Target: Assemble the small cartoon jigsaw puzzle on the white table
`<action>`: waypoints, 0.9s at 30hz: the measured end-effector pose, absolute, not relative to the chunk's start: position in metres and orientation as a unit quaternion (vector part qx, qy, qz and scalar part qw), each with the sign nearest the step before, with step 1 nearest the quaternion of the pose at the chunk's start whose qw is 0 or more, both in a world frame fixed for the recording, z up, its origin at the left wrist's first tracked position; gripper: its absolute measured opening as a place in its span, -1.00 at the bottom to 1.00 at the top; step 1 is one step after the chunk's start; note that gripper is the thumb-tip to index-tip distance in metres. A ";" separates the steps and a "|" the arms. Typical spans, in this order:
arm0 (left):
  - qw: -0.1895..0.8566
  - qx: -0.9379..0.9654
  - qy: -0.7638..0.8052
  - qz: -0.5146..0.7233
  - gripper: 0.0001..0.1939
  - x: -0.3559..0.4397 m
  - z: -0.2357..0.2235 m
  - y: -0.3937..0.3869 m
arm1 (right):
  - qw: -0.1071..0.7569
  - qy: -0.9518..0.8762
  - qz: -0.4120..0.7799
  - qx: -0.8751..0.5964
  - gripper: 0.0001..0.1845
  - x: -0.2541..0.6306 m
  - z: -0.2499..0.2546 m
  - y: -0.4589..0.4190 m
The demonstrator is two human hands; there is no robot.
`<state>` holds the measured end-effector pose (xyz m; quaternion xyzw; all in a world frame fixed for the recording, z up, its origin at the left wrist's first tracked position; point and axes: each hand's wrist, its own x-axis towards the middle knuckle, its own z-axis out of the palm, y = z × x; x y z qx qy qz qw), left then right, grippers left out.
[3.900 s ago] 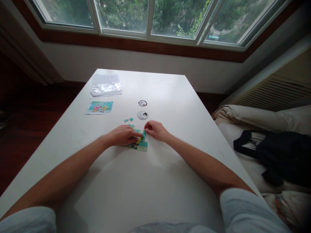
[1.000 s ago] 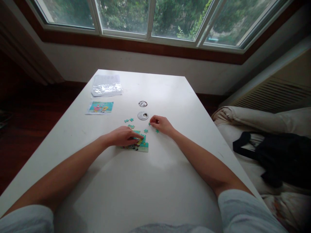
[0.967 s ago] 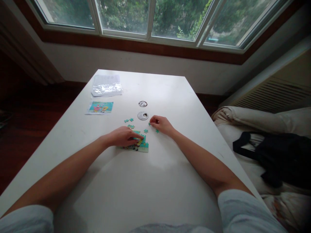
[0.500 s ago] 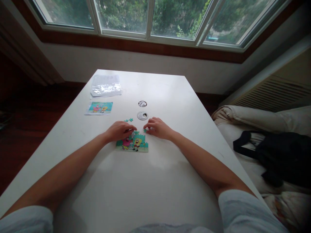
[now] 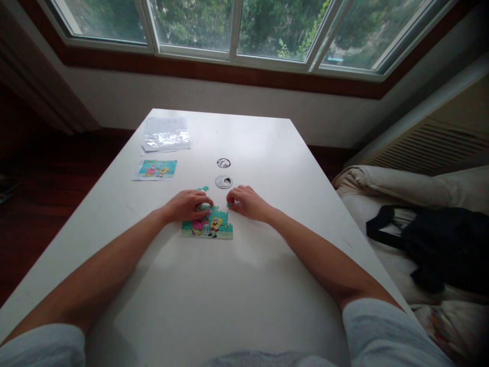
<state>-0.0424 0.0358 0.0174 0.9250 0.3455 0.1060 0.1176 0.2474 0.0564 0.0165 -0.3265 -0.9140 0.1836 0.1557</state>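
Right hand [image 5: 246, 202]: thumb and fingertips pinched on a small teal jigsaw piece [image 5: 228, 205]. Left hand [image 5: 187, 205]: fingers curled over the far left part of the SpongeBob jigsaw [image 5: 216, 225], thumb on it; can't tell whether it has a piece in its grip.

Head view, the only one. Jigsaw lies flat on the white table [image 5: 217, 295], in front of the person, between the hands and a bit nearer the body. Near edge straight, far edge ragged with knobs showing. Yellow SpongeBob right of centre, pink Patrick to the left, partly under the hand. Pinched piece is just off the far right corner.

Loose teal pieces [image 5: 206, 188] just past the left fingers, partly hidden. Beyond those, two round silvery discs [image 5: 223, 181], one behind the other, apart. Far left: printed SpongeBob picture [image 5: 157, 168] lying flat, clear plastic bag [image 5: 167, 135] behind it with papers.

Window [image 5: 229, 30] ahead, greenery outside. Pale couch [image 5: 405, 178] right of the table, black bag [image 5: 451, 244] on it.
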 end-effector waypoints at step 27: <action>0.139 0.921 0.345 0.115 -0.71 -0.031 0.021 0.034 | 0.232 -0.856 0.266 -0.378 -0.88 0.223 0.002 0.043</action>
